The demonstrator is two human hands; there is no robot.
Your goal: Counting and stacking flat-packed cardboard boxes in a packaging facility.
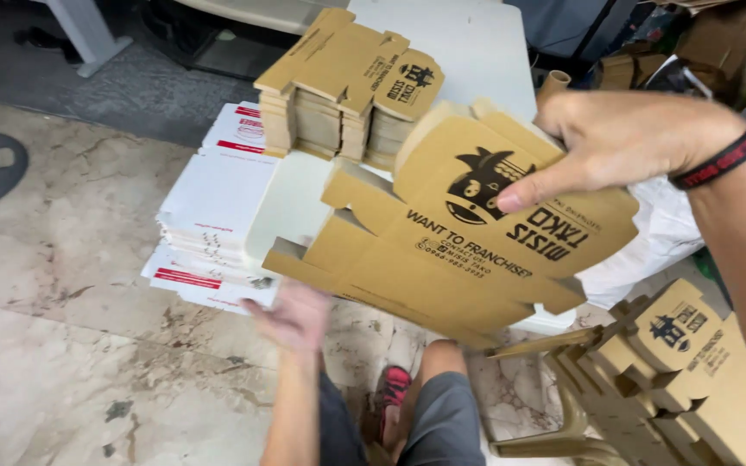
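Right hand (pixel 623 138), thumb pressed flat on the printed face, fingers curled behind the top edge: it grips a flat brown cardboard box blank (pixel 459 233), held tilted in the air above the floor. Left hand (pixel 295 318) sits low under the blank's lower corner, blurred, so whether its fingers close on it I cannot tell. Behind the blank, a stack of brown blanks (pixel 338 95) rests on a white stool (pixel 468 43); white flat cartons (pixel 213 207) are piled beside it. More folded brown boxes (pixel 692 371) lie at lower right.
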